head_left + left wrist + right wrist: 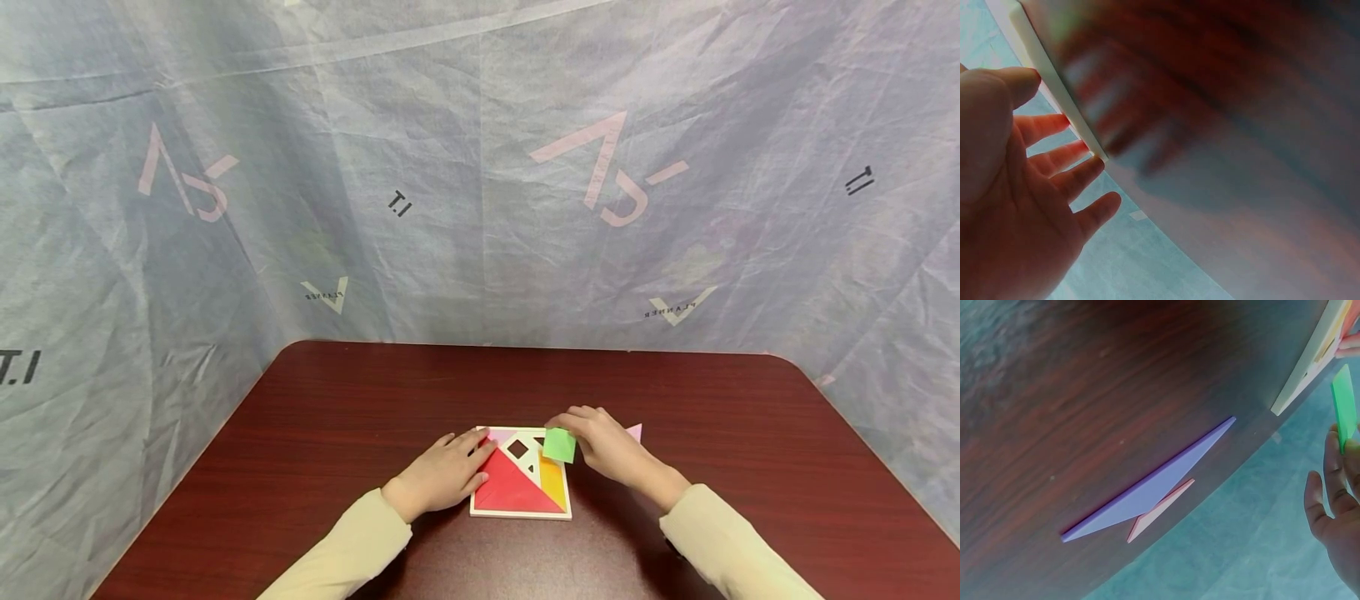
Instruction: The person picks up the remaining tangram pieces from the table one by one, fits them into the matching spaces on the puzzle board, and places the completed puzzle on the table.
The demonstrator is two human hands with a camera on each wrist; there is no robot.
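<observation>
A white-framed tangram board lies flat on the table. Large red pieces, a yellow piece and a pink piece sit in it, and dark square and triangular openings show in its white middle. Over the board's left side rests my left hand, fingers spread; the left wrist view has the fingertips at the board's edge. My right hand pinches a green square piece above the board's upper right, and that piece stands tilted, covering part of the board.
Right of the board, a purple triangle and a smaller pink triangle lie close together on the dark red table. In the head view my right hand and arm hide most of them. A grey printed cloth hangs behind the table.
</observation>
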